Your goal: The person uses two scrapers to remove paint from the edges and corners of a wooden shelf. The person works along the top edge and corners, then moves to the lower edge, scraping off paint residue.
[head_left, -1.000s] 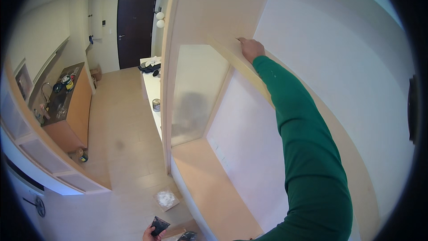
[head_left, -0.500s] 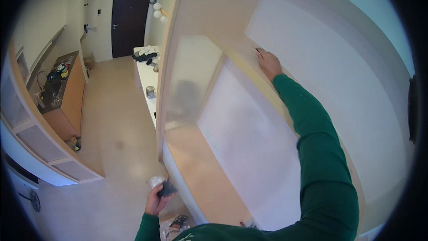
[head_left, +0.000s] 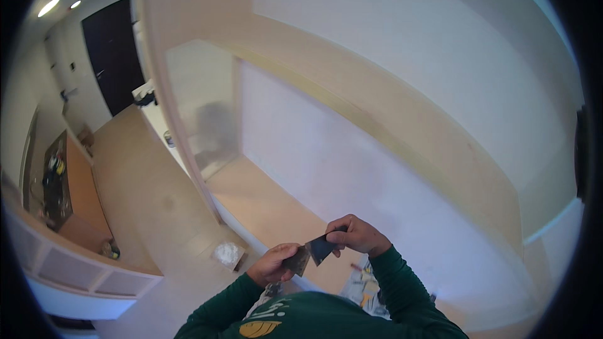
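Low in front of my chest, both hands are close together, each gripping a flat scraper. My left hand (head_left: 273,265) pinches a grey-brown, smeared scraper (head_left: 298,262) between thumb and fingers. From the other side, my right hand (head_left: 358,236) is closed on a dark, wedge-shaped scraper (head_left: 320,249), with its wide edge against or just beside the left one. Whether the two blades touch, I cannot tell. Beyond my hands is a pale wooden bench ledge (head_left: 270,194) below a whitish back panel (head_left: 326,157).
A long wooden shelf (head_left: 402,107) with a yellowish front edge runs above the panel. Tools and scraps (head_left: 363,285) lie to the right of my body. A box with crumpled white plastic (head_left: 227,253) stands on the floor at left. Further off are a kitchen counter (head_left: 85,194) and a dark door (head_left: 114,53).
My right hand has come down from the upper shelf to meet my left hand, which has moved right, in front of my chest. The view has shifted, showing more of the bench's right side.
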Motion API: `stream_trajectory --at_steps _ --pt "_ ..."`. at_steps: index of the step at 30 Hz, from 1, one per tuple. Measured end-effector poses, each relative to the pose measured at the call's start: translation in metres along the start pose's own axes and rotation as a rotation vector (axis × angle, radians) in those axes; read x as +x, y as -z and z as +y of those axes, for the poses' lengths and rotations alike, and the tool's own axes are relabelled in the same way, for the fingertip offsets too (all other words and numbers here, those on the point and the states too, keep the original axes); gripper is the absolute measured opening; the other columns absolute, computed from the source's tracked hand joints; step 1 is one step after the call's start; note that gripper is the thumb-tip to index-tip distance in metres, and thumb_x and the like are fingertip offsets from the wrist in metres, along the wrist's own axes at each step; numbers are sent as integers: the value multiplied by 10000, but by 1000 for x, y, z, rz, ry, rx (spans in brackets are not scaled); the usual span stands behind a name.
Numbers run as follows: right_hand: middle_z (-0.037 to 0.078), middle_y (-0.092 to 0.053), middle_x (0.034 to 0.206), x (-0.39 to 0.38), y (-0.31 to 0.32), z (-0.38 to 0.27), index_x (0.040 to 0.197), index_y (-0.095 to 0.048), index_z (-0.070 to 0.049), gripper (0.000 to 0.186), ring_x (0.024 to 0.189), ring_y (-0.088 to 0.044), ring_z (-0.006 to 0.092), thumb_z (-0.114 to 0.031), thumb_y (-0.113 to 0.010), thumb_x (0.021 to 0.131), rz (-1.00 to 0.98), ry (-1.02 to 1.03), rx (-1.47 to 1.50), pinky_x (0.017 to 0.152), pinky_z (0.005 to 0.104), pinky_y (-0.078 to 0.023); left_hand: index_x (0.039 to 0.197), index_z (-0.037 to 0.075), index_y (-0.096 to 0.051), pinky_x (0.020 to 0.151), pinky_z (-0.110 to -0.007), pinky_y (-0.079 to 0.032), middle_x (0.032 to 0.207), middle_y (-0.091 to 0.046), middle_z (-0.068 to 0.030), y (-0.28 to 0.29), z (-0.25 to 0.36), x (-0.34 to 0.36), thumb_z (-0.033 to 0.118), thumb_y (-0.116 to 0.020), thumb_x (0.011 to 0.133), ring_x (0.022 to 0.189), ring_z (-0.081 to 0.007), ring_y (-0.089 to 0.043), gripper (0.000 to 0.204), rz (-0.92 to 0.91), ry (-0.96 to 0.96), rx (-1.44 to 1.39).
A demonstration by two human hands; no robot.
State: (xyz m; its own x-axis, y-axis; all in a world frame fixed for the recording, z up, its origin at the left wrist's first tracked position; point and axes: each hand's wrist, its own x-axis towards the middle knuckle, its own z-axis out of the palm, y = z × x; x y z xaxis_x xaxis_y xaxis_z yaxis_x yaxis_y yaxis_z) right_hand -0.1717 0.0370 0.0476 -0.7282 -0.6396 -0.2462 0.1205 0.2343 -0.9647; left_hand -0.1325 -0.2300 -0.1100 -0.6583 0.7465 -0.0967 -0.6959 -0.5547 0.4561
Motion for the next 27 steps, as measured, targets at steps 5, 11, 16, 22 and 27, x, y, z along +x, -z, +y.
stream_trajectory --at_steps 5,11,16,22,27 --pt "17 -675 717 -131 16 84 919 -759 -41 373 668 -630 92 -378 -725 1075 390 -64 -33 637 304 -484 1303 43 -697 398 -301 -468 837 -712 -69 -39 -38 39 340 -638 1135 473 -172 -612 346 92 138 322" --pt "2 -640 709 -262 -31 115 928 -732 -66 442 675 -621 91 -480 -695 1079 769 2 221 662 291 -468 1209 15 -705 365 -314 -482 844 -759 -131 -82 -76 94 298 -616 1146 451 -198 -626 303 -303 231 245" --pt "9 -633 705 -305 -70 131 957 -727 -73 457 689 -619 96 -504 -664 1096 918 73 277 674 284 -471 1173 27 -709 406 -287 -507 864 -763 -93 -150 -124 112 314 -632 1138 490 -163 -638 299 -251 427 436" --pt "-7 -549 720 -418 -157 258 918 -675 -72 426 677 -590 122 -452 -666 1112 1348 -17 556 670 318 -505 1247 30 -708 413 -299 -524 919 -782 -106 -207 -194 116 309 -631 1138 528 -182 -674 309 -313 462 402" --pt "-9 -558 757 -480 -250 339 982 -658 -86 290 646 -565 127 -330 -655 1140 1711 95 1104 656 342 -540 1283 38 -702 504 -293 -581 1043 -804 -118 -236 -263 137 268 -634 1138 695 -200 -747 280 -185 576 281"
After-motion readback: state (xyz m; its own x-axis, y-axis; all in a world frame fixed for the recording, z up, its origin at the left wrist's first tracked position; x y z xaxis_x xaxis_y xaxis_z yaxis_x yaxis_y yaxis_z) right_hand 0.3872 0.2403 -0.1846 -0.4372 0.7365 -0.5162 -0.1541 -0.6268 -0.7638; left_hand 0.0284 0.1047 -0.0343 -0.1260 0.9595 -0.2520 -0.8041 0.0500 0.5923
